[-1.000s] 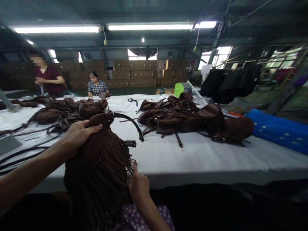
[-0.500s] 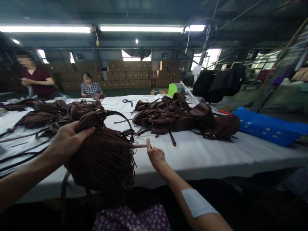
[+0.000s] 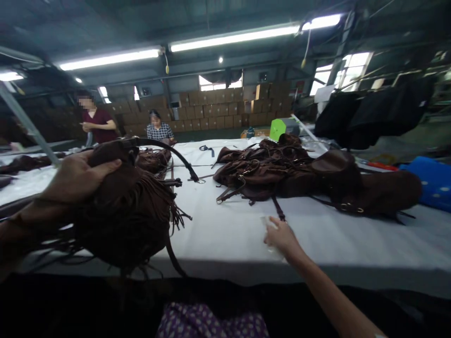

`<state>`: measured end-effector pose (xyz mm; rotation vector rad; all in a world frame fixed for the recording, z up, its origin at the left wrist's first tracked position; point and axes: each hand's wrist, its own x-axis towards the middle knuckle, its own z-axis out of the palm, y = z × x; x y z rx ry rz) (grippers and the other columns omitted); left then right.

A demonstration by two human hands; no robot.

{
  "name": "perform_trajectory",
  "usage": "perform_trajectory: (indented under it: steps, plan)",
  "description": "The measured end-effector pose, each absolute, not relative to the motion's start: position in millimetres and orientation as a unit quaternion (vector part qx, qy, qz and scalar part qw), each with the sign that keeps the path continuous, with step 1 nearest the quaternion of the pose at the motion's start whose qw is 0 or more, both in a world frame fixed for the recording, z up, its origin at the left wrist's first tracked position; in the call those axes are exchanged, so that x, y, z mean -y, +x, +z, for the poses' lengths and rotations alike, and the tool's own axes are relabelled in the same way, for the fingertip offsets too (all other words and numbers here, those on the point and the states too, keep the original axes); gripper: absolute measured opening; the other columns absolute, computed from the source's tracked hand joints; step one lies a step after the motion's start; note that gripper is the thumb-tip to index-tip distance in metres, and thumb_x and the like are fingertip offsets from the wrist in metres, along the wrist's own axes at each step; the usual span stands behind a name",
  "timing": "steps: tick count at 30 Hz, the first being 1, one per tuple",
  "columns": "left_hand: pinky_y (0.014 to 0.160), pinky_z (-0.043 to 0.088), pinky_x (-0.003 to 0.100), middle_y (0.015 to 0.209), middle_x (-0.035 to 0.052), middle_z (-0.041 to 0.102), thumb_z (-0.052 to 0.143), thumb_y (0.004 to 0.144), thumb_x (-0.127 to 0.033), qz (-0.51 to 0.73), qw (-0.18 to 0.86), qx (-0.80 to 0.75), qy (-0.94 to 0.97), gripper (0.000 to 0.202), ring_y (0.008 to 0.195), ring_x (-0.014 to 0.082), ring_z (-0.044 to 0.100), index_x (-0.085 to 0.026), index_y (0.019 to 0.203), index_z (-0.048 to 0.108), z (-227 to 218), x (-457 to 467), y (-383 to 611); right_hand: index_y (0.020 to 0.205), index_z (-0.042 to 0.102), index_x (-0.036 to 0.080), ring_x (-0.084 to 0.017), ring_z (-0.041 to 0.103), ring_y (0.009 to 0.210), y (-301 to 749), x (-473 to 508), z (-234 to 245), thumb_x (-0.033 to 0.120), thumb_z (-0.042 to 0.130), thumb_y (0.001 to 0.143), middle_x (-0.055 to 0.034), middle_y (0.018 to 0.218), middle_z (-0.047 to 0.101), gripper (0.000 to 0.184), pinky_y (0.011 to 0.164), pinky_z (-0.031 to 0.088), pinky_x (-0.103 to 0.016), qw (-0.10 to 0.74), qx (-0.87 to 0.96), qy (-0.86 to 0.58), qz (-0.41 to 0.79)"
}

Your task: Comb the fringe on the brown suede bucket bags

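Observation:
My left hand [image 3: 82,176] grips the top of a dark brown fringed bag [image 3: 123,216], thumb across the near side. The bag hangs tilted over the table's front edge. Its handle [image 3: 169,148] arches out to the right, with a metal ring at the loose end. Over the white tabletop is my right hand [image 3: 282,237], fingers curled together and smeared by motion. A pale blur shows at its fingertips; what it is cannot be made out. Just behind that hand a buckled strap [image 3: 278,209] hangs from a pile of brown bags [image 3: 268,173].
More brown bags [image 3: 153,159] lie to the left on the white-covered table [image 3: 218,234]. At the right end is a blue perforated basket [image 3: 433,183]. Two people sit or stand across the table, one in a maroon top [image 3: 100,124]. Cartons [image 3: 211,110] are stacked behind.
My right hand has moved right, away from the bag's strap, and closed from a pointing finger. The bag in my left hand has shifted left and its handle swung outward. The view has tilted.

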<state>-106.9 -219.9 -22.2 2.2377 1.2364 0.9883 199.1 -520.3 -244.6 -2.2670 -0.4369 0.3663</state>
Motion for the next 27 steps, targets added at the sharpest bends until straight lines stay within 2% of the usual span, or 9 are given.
perform_trajectory:
  steps: [5,7,11,14,16,18,21,24,27]
  plan:
    - [0.060,0.046,0.025,0.079,0.0009,0.070,0.060,0.074,-0.048,0.291,0.030,-0.400,0.869,0.047,0.071,0.0203,0.064,-0.017,0.109,0.066,-34.9,243.1,-102.3,0.141,0.035,0.008,-0.014,0.058,0.042,110.8,452.5,-247.4,0.018,0.044,0.085,0.0013,0.048,0.060,0.057,0.044,0.044,-0.020,0.592,0.196,-0.720,0.303]
    - [0.058,0.044,0.025,0.077,0.0000,0.069,0.058,0.076,-0.049,0.288,-0.011,-0.386,0.877,0.045,0.069,0.0201,0.063,-0.020,0.110,0.065,-38.5,247.8,-105.9,0.143,0.031,0.008,-0.012,0.054,0.038,86.6,438.2,-246.5,0.017,0.045,0.084,0.0038,0.044,0.056,0.061,0.042,0.042,-0.019,0.647,0.187,-0.653,0.347]
    - [0.055,0.041,0.024,0.072,-0.0017,0.066,0.056,0.077,-0.050,0.272,-0.021,-0.406,0.872,0.044,0.063,0.0189,0.062,-0.024,0.111,0.064,-43.1,253.6,-111.7,0.144,0.030,0.008,-0.011,0.052,0.036,55.3,421.0,-237.6,0.017,0.043,0.086,0.0055,0.044,0.054,0.060,0.041,0.042,-0.019,0.651,0.204,-0.630,0.372]
    - [0.057,0.043,0.025,0.074,-0.0015,0.066,0.057,0.077,-0.050,0.283,-0.018,-0.403,0.870,0.042,0.066,0.0190,0.062,-0.024,0.110,0.064,-46.4,262.6,-109.2,0.144,0.030,0.013,-0.013,0.058,0.043,31.1,405.1,-230.2,0.019,0.038,0.089,0.0014,0.055,0.062,0.055,0.045,0.045,-0.020,0.646,0.230,-0.657,0.313]
    - [0.060,0.045,0.025,0.081,-0.0012,0.068,0.058,0.077,-0.048,0.304,0.005,-0.391,0.869,0.041,0.070,0.0189,0.063,-0.024,0.110,0.065,-47.2,271.3,-105.3,0.143,0.031,0.017,-0.015,0.065,0.058,12.9,390.8,-231.9,0.019,0.033,0.091,-0.0040,0.073,0.069,0.052,0.054,0.050,-0.023,0.593,0.274,-0.719,0.237]
    - [0.061,0.047,0.024,0.086,-0.0016,0.070,0.059,0.076,-0.047,0.326,0.055,-0.370,0.868,0.042,0.074,0.0185,0.064,-0.023,0.110,0.065,-45.9,278.9,-102.5,0.139,0.039,0.020,-0.019,0.069,0.075,-1.3,376.8,-241.5,0.018,0.040,0.089,-0.0079,0.088,0.072,0.050,0.063,0.051,-0.026,0.458,0.353,-0.792,0.197]
    - [0.057,0.048,0.023,0.082,-0.0031,0.071,0.061,0.074,-0.047,0.351,0.113,-0.363,0.856,0.044,0.071,0.0176,0.064,-0.023,0.111,0.066,-43.7,280.7,-106.1,0.135,0.045,0.015,-0.027,0.068,0.089,-2.0,365.0,-264.6,0.012,0.056,0.077,-0.0150,0.095,0.071,0.060,0.071,0.052,-0.033,0.271,0.422,-0.843,0.194]
    - [0.051,0.047,0.022,0.078,-0.0030,0.070,0.062,0.071,-0.049,0.333,0.106,-0.405,0.845,0.045,0.064,0.0176,0.064,-0.023,0.109,0.066,-49.9,270.6,-118.2,0.143,0.032,0.008,-0.029,0.067,0.093,21.9,364.6,-282.2,0.005,0.052,0.077,-0.0202,0.095,0.070,0.070,0.076,0.052,-0.037,0.190,0.408,-0.881,0.144]
    - [0.052,0.048,0.022,0.079,-0.0025,0.070,0.060,0.072,-0.052,0.307,0.110,-0.418,0.848,0.046,0.066,0.0183,0.065,-0.023,0.107,0.066,-63.6,260.0,-129.7,0.145,0.027,0.007,-0.027,0.068,0.093,54.3,366.8,-286.0,0.002,0.045,0.080,-0.0213,0.095,0.070,0.067,0.076,0.052,-0.037,0.153,0.395,-0.899,0.116]
